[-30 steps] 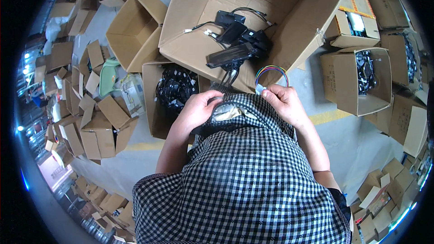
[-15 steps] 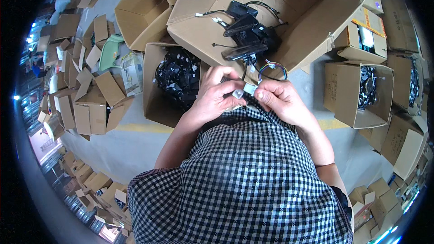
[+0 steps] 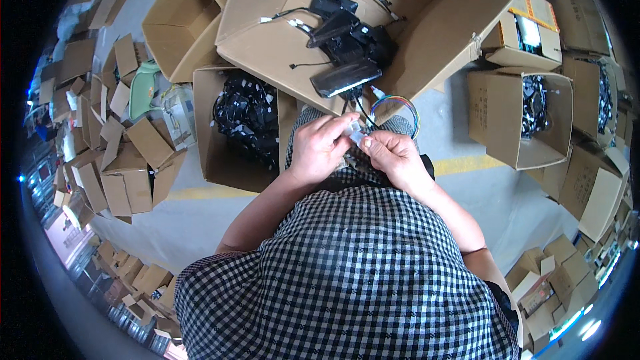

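Both my hands meet in front of the large box. My left hand (image 3: 316, 149) pinches a white plastic connector (image 3: 351, 127) between thumb and fingers. My right hand (image 3: 399, 160) is closed on another white connector (image 3: 357, 138), close against the first. Whether the two are joined cannot be made out. Black cables run up from the fingers toward a black device with a glossy panel (image 3: 345, 79) at the box edge. A loop of multicoloured wires (image 3: 417, 115) curves out beside my right hand.
The large cardboard box (image 3: 440, 57) holds several black devices (image 3: 357, 40) with cables. Left of it, a carton (image 3: 205, 153) is filled with black cables (image 3: 247, 117). An open box (image 3: 167, 33), a green plastic chair (image 3: 142, 90) and a carton of cables (image 3: 490, 120) stand around.
My hands have drawn together, bringing the white connectors close to each other. The coloured wire loop now hangs more to the right. The whole view has shifted slightly.
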